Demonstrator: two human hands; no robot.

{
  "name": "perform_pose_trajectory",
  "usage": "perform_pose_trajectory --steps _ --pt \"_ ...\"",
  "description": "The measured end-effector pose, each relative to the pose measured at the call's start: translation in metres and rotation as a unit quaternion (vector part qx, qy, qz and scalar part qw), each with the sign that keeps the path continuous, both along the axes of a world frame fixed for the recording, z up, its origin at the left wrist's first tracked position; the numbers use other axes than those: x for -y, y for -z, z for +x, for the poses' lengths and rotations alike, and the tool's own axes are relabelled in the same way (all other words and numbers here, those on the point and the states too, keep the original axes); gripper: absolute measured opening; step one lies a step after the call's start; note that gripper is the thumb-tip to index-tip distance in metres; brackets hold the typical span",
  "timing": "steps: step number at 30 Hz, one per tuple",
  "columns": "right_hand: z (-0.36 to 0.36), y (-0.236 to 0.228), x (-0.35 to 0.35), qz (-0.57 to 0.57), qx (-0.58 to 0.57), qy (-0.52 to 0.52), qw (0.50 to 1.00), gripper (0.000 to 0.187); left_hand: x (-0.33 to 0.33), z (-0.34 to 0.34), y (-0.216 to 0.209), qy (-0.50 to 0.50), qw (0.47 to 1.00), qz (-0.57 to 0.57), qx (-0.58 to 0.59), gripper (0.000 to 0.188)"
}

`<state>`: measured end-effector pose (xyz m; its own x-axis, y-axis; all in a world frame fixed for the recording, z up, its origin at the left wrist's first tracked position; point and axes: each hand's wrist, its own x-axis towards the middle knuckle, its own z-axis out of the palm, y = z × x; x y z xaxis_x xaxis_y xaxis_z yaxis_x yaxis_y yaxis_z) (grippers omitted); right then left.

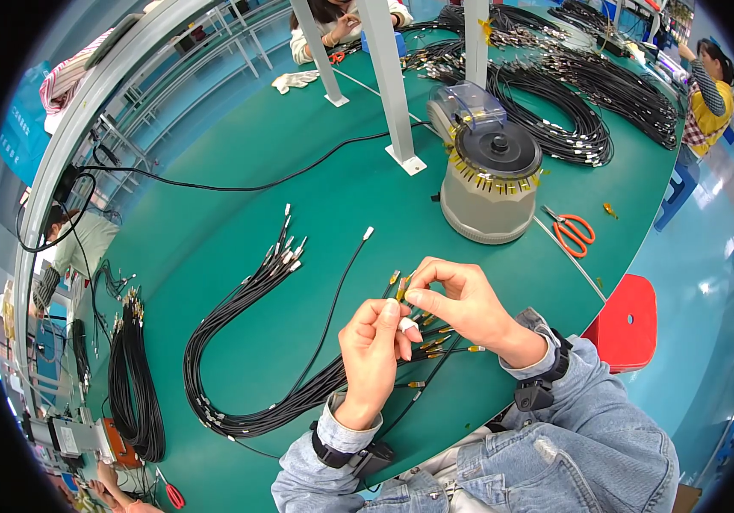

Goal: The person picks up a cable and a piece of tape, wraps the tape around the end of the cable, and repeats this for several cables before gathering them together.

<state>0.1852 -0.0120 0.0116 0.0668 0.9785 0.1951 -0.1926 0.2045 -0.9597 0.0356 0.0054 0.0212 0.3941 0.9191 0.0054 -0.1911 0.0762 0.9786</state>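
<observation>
Over the near part of the green table, both my hands meet at the end of a black cable. My left hand is closed in a pinch on this cable, with a white wrap on one finger. Amber tape shows on the cable end between my fingertips. Thumb and forefinger of my right hand are pressed together at that tape; my fingers partly hide it. Beneath my hands lies a bundle of black cables, curving left and back, with white-tipped ends at its far side and amber-taped ends near my right hand.
A round tape dispenser stands beyond my hands, amber strips round its rim. Orange-handled scissors lie right of it. Grey posts rise from the table. More cable bundles lie left and far right. A red stool stands at the right edge.
</observation>
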Motion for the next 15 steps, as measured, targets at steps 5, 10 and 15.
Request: perform_pose_trajectory --steps 5,10,15 --pt "-0.0015 0.001 0.0005 0.003 0.002 0.002 1.0 0.014 0.0015 0.0004 0.0035 0.006 1.0 0.011 0.016 0.024" --pt "-0.0033 0.002 0.0008 -0.003 -0.012 -0.001 1.0 0.014 0.0024 0.001 0.0048 0.004 1.0 0.005 0.021 0.024" --pt "-0.0034 0.0016 0.002 -0.011 -0.028 -0.012 0.999 0.014 0.0021 0.0018 0.006 0.001 1.0 0.0 0.027 0.024"
